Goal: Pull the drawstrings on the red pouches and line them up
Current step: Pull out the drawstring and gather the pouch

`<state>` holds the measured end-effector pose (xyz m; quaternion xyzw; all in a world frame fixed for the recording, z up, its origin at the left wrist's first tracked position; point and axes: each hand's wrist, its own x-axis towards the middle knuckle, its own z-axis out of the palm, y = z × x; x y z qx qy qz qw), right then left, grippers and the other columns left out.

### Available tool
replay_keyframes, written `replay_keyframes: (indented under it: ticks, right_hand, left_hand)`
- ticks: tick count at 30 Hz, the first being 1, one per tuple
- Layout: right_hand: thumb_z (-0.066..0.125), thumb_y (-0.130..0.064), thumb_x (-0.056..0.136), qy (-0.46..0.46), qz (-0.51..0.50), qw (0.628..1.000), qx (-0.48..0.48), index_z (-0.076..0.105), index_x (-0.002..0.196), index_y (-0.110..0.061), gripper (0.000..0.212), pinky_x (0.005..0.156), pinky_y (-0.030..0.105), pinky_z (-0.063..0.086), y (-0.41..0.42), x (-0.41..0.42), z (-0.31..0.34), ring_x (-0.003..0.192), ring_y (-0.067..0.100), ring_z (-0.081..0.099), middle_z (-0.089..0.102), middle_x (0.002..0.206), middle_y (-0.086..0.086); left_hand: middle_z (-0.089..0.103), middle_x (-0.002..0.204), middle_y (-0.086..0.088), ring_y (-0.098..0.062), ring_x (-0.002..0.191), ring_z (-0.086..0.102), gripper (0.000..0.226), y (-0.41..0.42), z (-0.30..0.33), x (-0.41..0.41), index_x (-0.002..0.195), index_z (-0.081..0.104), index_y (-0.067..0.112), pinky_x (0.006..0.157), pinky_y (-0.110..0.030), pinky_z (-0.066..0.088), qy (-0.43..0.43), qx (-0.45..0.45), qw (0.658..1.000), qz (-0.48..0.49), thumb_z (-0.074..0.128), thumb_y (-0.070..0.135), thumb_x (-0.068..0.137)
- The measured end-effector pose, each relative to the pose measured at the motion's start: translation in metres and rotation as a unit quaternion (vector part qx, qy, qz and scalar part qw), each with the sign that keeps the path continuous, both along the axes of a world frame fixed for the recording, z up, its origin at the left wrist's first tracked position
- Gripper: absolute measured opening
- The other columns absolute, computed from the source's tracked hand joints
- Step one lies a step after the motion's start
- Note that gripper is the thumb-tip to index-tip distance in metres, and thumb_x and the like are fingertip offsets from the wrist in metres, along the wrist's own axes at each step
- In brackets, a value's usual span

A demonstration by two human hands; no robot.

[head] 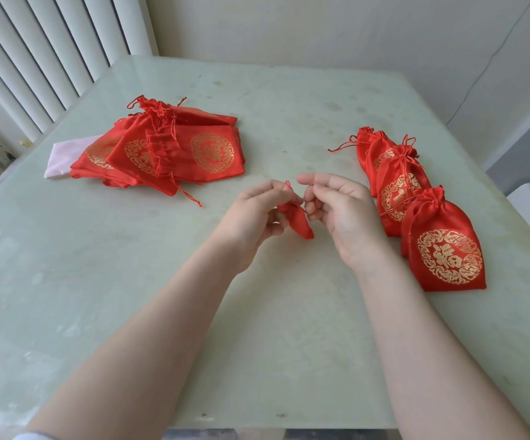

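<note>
Both hands, left (pixel 257 214) and right (pixel 336 211), pinch one red satin drawstring pouch (pixel 298 222) mid-cinch; next it probably joins the right-side row (pixel 416 198).

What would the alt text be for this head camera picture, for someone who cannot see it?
Two bare hands, left hand and right hand, hold a small red pouch above a pale table. A heap of flat red pouches lies to the left, a row of cinched pouches to the right.

Heap of pouches (pixel 165 150) on the table (pixel 257 312) far left, row of pouches (pixel 416 204) right.
</note>
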<state>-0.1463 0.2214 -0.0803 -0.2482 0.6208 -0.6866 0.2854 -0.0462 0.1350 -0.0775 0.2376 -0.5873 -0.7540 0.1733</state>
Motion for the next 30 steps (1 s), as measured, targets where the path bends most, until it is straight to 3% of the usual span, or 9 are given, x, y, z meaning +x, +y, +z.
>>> replay_keyframes:
  ticks: [2, 4, 7, 9, 15, 18, 21, 25, 30]
  right_hand:
    - [0.038, 0.006, 0.092, -0.002, -0.002, 1.000, -0.021, 0.064, 0.090, -0.014, 0.032, 0.055, 0.018, 0.043, 0.002, -0.001, 0.002, 0.055, 0.007, 0.052, 0.056, 0.069, 0.001]
    - [0.041, 0.006, 0.091, 0.056, -0.017, 0.998, -0.032, 0.063, 0.090, -0.018, 0.033, 0.058, 0.015, 0.042, 0.004, -0.001, 0.006, 0.061, 0.003, 0.054, 0.062, 0.071, -0.006]
    - [0.046, 0.006, 0.090, 0.130, -0.033, 0.989, -0.057, 0.062, 0.089, -0.022, 0.032, 0.066, 0.008, 0.041, 0.005, 0.003, 0.010, 0.072, -0.005, 0.059, 0.068, 0.069, -0.013]
    - [0.048, 0.005, 0.090, 0.156, -0.012, 0.986, -0.063, 0.063, 0.089, -0.023, 0.032, 0.074, 0.009, 0.044, 0.005, 0.006, 0.010, 0.079, -0.002, 0.062, 0.069, 0.074, -0.012]
    - [0.050, 0.004, 0.090, 0.147, 0.049, 0.987, -0.048, 0.065, 0.088, -0.022, 0.030, 0.066, 0.013, 0.048, 0.005, 0.011, 0.010, 0.073, 0.002, 0.063, 0.070, 0.084, -0.006]
    - [0.051, 0.005, 0.089, 0.144, 0.051, 0.987, -0.041, 0.065, 0.087, -0.022, 0.030, 0.066, 0.014, 0.048, 0.005, 0.009, 0.011, 0.070, 0.003, 0.062, 0.071, 0.075, -0.011]
    - [0.051, 0.005, 0.089, 0.126, 0.065, 0.989, -0.033, 0.065, 0.085, -0.021, 0.030, 0.056, 0.017, 0.048, 0.005, 0.011, 0.010, 0.059, 0.007, 0.056, 0.071, 0.073, -0.011]
    - [0.052, 0.003, 0.089, 0.119, 0.078, 0.990, -0.018, 0.067, 0.084, -0.023, 0.030, 0.059, 0.033, 0.050, 0.006, 0.011, 0.008, 0.071, 0.024, 0.061, 0.072, 0.077, -0.007]
    - [0.043, -0.002, 0.095, 0.116, 0.107, 0.987, -0.011, 0.054, 0.111, -0.022, 0.028, 0.071, 0.019, 0.051, 0.006, 0.003, 0.008, 0.077, 0.008, 0.063, 0.067, 0.088, -0.002]
  left_hand:
    - [0.058, 0.072, 0.000, -0.010, 0.050, 0.044, 0.026, 0.000, 0.001, -0.001, 0.068, 0.053, 0.016, 0.053, -0.021, 0.036, 0.007, 0.049, 0.999, -0.005, 0.044, 0.011, 0.092]
    - [0.062, 0.075, -0.001, -0.012, 0.051, 0.046, 0.028, -0.001, 0.002, -0.001, 0.065, 0.049, 0.016, 0.052, -0.021, 0.037, -0.006, 0.041, 0.999, -0.008, 0.043, 0.012, 0.092]
    - [0.066, 0.075, -0.002, -0.013, 0.055, 0.052, 0.030, -0.002, 0.002, 0.000, 0.063, 0.049, 0.015, 0.057, -0.023, 0.039, -0.042, -0.055, 0.997, -0.025, 0.045, 0.013, 0.093]
    - [0.067, 0.070, 0.001, -0.009, 0.057, 0.056, 0.028, 0.000, 0.001, 0.002, 0.068, 0.051, 0.014, 0.058, -0.022, 0.040, -0.052, -0.124, 0.989, -0.068, 0.044, 0.014, 0.094]
    - [0.066, 0.067, 0.011, -0.005, 0.062, 0.059, 0.028, -0.001, 0.000, 0.006, 0.094, 0.056, -0.004, 0.063, -0.022, 0.043, -0.040, -0.175, 0.970, -0.165, 0.046, 0.022, 0.095]
    - [0.065, 0.070, 0.009, -0.008, 0.064, 0.060, 0.030, -0.002, 0.000, 0.006, 0.089, 0.057, 0.000, 0.062, -0.019, 0.045, -0.035, -0.157, 0.972, -0.173, 0.044, 0.026, 0.081]
    - [0.063, 0.063, 0.011, -0.010, 0.062, 0.058, 0.019, 0.001, -0.001, 0.005, 0.073, 0.053, 0.010, 0.061, -0.019, 0.045, -0.025, -0.142, 0.974, -0.175, 0.042, 0.025, 0.078]
    - [0.062, 0.061, 0.011, -0.009, 0.061, 0.059, 0.023, 0.004, -0.001, 0.004, 0.072, 0.054, 0.014, 0.060, -0.016, 0.046, -0.014, -0.127, 0.977, -0.169, 0.043, 0.029, 0.085]
    - [0.065, 0.061, 0.011, -0.005, 0.059, 0.059, 0.049, 0.002, -0.002, 0.002, 0.055, 0.061, 0.023, 0.064, -0.019, 0.047, -0.022, -0.135, 0.979, -0.153, 0.038, 0.012, 0.097]
